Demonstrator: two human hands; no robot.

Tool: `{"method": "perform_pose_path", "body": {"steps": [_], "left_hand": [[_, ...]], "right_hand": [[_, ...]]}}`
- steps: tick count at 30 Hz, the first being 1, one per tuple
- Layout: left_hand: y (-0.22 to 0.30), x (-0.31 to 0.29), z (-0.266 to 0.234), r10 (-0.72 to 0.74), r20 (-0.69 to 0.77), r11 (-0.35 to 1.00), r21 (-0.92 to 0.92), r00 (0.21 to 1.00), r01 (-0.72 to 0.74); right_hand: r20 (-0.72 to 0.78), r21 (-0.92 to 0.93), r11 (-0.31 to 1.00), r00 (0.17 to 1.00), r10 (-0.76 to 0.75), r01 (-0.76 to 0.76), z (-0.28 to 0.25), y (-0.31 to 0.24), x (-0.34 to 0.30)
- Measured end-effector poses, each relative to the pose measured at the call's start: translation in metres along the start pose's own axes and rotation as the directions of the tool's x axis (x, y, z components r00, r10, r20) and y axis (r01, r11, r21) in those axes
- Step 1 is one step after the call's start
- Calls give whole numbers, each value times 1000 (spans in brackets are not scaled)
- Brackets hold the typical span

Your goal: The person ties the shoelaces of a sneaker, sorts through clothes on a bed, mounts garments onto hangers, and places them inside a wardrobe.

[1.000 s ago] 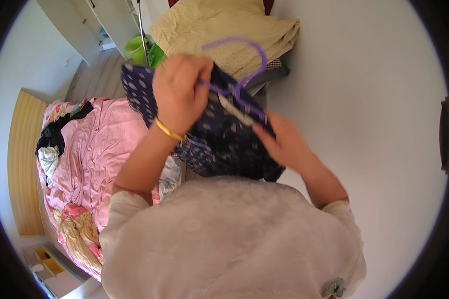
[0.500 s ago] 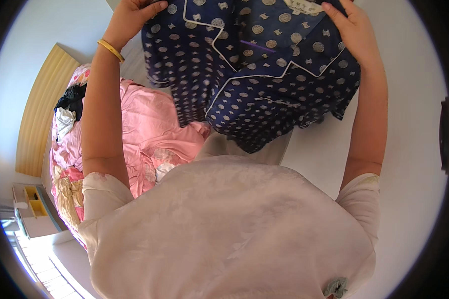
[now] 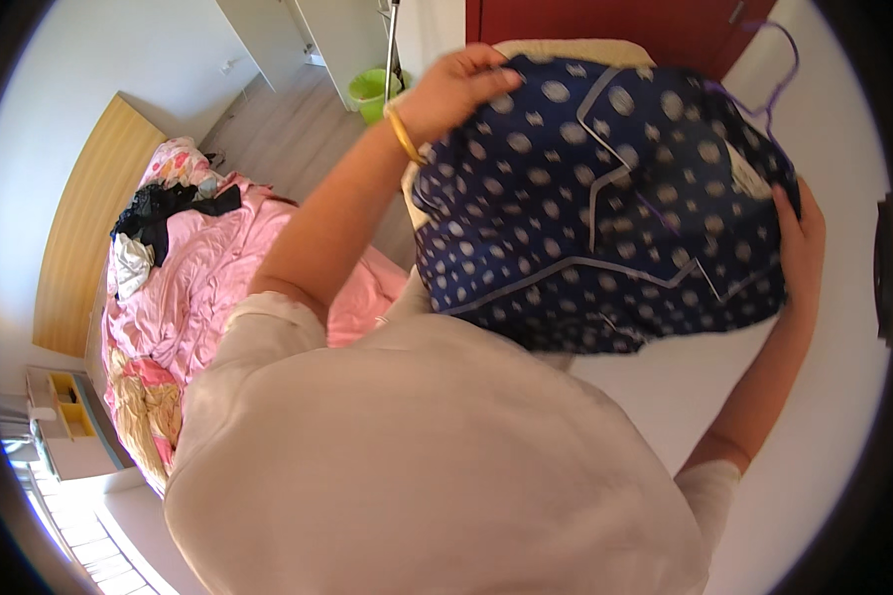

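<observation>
I view a spotted navy shirt [image 3: 526, 198] on a purple hanger [image 3: 795, 61] — left hand [image 3: 456, 96] pinching one shoulder, right hand [image 3: 804, 235] grasping the opposite edge.

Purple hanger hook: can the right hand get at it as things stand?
Probably, yes: the purple hanger hook sticks out uncovered past the navy dotted garment, near the right hand. But that hand grips the garment's edge, so it would likely need to let go first.

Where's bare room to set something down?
Floor between the pink bedding and green bin; bedding between white cloth and left forearm. Crowded: by the headboard, with black clothing; between left hand and right hand, filled by the spotted shirt.
</observation>
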State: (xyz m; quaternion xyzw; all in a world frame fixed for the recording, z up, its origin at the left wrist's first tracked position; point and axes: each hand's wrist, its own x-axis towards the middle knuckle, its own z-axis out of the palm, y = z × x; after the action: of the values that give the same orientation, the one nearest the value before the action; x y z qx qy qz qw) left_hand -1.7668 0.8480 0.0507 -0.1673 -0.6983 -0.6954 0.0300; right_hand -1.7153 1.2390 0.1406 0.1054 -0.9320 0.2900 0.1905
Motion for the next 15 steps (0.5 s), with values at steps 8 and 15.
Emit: {"method": "perform_pose_path", "body": {"steps": [8,15], "left_hand": [[-93,34,15,-144,303,913,-326,942,245],[-89,26,23,-178,775,686,-344,606,641]], "right_hand": [[40,-109,962,965,257,-252,30,-22,-27],[18,-238,774,794,608,-587,31,-29,-100]]}}
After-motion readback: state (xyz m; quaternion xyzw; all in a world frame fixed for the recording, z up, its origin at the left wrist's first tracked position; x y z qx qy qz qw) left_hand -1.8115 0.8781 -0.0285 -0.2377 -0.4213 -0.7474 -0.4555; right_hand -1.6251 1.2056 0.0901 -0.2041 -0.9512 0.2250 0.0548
